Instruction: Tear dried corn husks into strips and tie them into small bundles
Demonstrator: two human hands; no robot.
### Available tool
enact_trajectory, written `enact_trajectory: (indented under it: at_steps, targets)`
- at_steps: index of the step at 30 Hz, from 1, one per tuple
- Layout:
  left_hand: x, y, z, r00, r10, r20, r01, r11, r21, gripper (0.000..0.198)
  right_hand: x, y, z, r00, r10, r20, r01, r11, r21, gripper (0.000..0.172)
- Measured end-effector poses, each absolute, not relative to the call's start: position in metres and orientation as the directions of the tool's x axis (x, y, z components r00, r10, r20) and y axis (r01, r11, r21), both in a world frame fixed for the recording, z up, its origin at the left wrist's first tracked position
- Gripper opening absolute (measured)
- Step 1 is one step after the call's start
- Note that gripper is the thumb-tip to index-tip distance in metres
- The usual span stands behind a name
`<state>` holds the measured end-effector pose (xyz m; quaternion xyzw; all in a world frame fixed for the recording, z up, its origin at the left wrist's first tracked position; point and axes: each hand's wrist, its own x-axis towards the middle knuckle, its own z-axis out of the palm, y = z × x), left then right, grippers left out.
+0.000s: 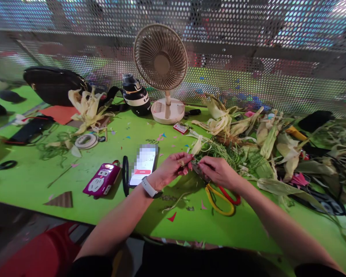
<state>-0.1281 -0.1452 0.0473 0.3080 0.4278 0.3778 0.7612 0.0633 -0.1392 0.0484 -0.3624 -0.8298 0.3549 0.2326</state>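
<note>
My left hand [175, 168], with a watch on its wrist, is closed in a pinch; a small strand-like bit shows at its fingertips, too small to name. Close by on the right, my right hand [220, 171] has its fingers curled together, and what they hold is hidden. Scissors with one yellow and one red handle [221, 206] sit under the right hand, blades toward the left fingers; whether the hand grips them I cannot tell. Just beyond both hands is a pale piece of corn husk [197, 144], beside a heap of green shredded strands [227, 152].
Dried corn husks [219, 119] pile up at the back right. A phone [144, 165], a purple power socket [102, 179] and a tape roll [86, 141] lie left. A fan [161, 65] and a bottle [136, 98] stand by the perforated metal screen [248, 77].
</note>
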Motion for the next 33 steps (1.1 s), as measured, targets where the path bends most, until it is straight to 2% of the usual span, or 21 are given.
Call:
enact_trajectory:
  at_steps: [2,4,6,8,12,18,21,24,27,30,33]
  targets:
    - [-0.128,-0.146,0.048,0.321,0.853,-0.411,-0.284,0.501,0.817,0.022,0.064,-0.143,0.050,-0.679,0.686,0.260,0.503,0.693,-0.516,0.026]
    - [-0.126,-0.147,0.048,0.307,0.864,-0.400,-0.279,0.483,0.830,0.023,0.062,-0.147,0.048,-0.722,0.621,0.307,0.539,0.782,-0.314,0.026]
    - [-0.125,-0.148,0.048,0.288,0.876,-0.386,-0.285,0.463,0.839,0.023,0.060,-0.149,0.045,-0.751,0.576,0.321,0.547,0.817,-0.185,0.026]
    - [-0.124,-0.149,0.046,0.275,0.887,-0.371,-0.288,0.444,0.848,0.024,0.057,-0.151,0.044,-0.775,0.537,0.333,0.527,0.840,-0.126,0.026]
    - [-0.123,-0.148,0.040,0.301,0.892,-0.338,-0.285,0.423,0.860,0.027,0.057,-0.154,0.051,-0.807,0.471,0.356,0.460,0.880,-0.121,0.028]
    - [-0.123,-0.148,0.038,0.251,0.918,-0.307,-0.223,0.363,0.905,0.028,0.064,-0.154,0.061,-0.787,0.497,0.365,0.494,0.863,-0.110,0.027]
    - [-0.120,-0.151,0.041,0.258,0.927,-0.273,-0.194,0.327,0.925,0.032,0.064,-0.149,0.060,-0.744,0.484,0.461,0.507,0.858,-0.083,0.019]
    - [-0.115,-0.155,0.044,0.322,0.907,-0.273,-0.174,0.340,0.924,0.034,0.060,-0.140,0.053,-0.566,0.566,0.599,0.548,0.801,-0.239,0.015]
    - [-0.111,-0.160,0.044,0.355,0.891,-0.282,-0.177,0.360,0.916,0.034,0.052,-0.133,0.041,-0.424,0.675,0.604,0.584,0.713,-0.387,0.018]
    - [-0.109,-0.163,0.044,0.393,0.870,-0.298,-0.228,0.406,0.885,0.032,0.048,-0.132,0.031,-0.393,0.691,0.607,0.602,0.692,-0.397,0.019]
    - [-0.112,-0.164,0.046,0.476,0.816,-0.329,-0.298,0.501,0.812,0.028,0.051,-0.133,0.027,-0.380,0.638,0.670,0.549,0.739,-0.392,0.019]
